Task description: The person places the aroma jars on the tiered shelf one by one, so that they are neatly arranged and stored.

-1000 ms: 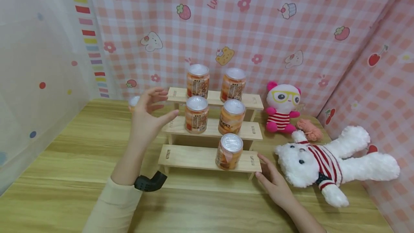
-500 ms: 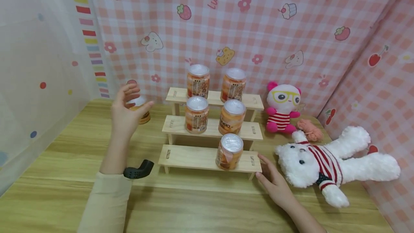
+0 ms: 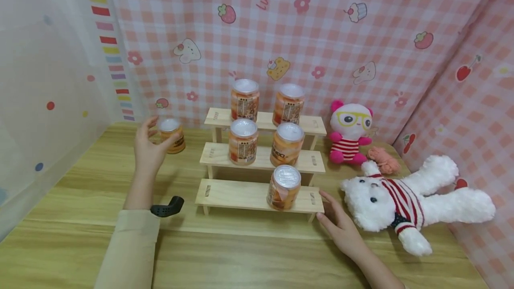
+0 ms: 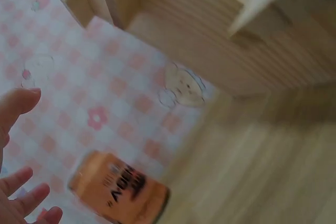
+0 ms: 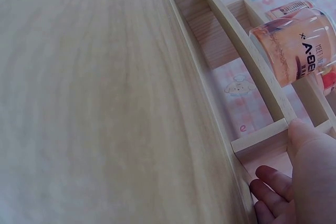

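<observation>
My left hand (image 3: 147,153) reaches toward an orange can (image 3: 175,143) with a clear lid, standing on the table left of the shelf. The fingers are spread to its left and the thumb overlaps its front in the head view. The left wrist view shows a gap between the hand and this can (image 4: 126,191). At the other end, my right hand (image 3: 341,231) holds the right end of the lowest step of a three-tier wooden stand (image 3: 237,194), thumb at the front corner. Its lower fingers (image 5: 273,182) curl beside the leg.
Two cans stand on the top step, two on the middle one, and one can (image 3: 284,188) on the lowest step's right part. A pink plush panda (image 3: 348,133), a yarn bundle (image 3: 383,160) and a white plush bear (image 3: 373,204) lie to the right. A checked curtain (image 3: 249,26) hangs behind.
My left hand has moved left, away from the stand, then lowered around the side of the lone can, which now shows more fully. The right hand stays on the stand.
</observation>
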Tool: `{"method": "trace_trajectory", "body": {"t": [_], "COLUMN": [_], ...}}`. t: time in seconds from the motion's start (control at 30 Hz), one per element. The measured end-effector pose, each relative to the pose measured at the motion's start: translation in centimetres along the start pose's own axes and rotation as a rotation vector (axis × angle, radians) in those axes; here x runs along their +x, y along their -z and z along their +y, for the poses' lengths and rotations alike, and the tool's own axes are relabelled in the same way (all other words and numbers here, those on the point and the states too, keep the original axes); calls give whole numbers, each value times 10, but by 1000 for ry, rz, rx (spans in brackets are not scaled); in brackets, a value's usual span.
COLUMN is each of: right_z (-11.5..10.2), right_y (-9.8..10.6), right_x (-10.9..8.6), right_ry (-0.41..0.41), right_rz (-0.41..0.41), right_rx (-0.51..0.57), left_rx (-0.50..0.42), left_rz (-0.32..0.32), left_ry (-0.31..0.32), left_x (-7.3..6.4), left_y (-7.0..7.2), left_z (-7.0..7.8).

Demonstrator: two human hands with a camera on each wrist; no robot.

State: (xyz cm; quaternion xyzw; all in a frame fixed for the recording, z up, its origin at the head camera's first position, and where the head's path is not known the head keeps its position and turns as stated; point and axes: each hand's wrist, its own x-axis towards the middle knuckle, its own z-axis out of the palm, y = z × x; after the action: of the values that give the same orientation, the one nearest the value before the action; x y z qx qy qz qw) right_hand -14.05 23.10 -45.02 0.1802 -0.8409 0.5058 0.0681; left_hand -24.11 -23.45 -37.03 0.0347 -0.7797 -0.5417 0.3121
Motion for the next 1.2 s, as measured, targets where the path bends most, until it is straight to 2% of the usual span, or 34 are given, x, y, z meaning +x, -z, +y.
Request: {"method": "trace_trajectory", "body": {"t": [0.07, 0.17, 0.3, 0.43, 0.6, 0.93, 1.2], "right_z": [0, 1, 3, 4, 4, 3, 3], "right_y": [0, 0, 1, 0, 0, 1, 1], "right_x": [0, 0, 0, 0, 0, 2, 1], "right_ry": [4, 12, 14, 10, 8, 16, 16], "right_rz": [-3, -9, -13, -15, -12, -19, -12], "right_rx": [3, 16, 29, 25, 19, 30, 10], "left_rx": [5, 0, -6, 2, -5, -65, -149], "left_rz": [-3, -20, -54, -100, -134, -116, -77], "left_ry": [13, 63, 126, 161, 175, 218, 172], "left_x": [1, 1, 1, -1, -2, 0, 5], "left_y": [0, 0, 0, 0, -2, -10, -22], "left_z": [-9, -18, -29, -40, -54, -71, -80]}}
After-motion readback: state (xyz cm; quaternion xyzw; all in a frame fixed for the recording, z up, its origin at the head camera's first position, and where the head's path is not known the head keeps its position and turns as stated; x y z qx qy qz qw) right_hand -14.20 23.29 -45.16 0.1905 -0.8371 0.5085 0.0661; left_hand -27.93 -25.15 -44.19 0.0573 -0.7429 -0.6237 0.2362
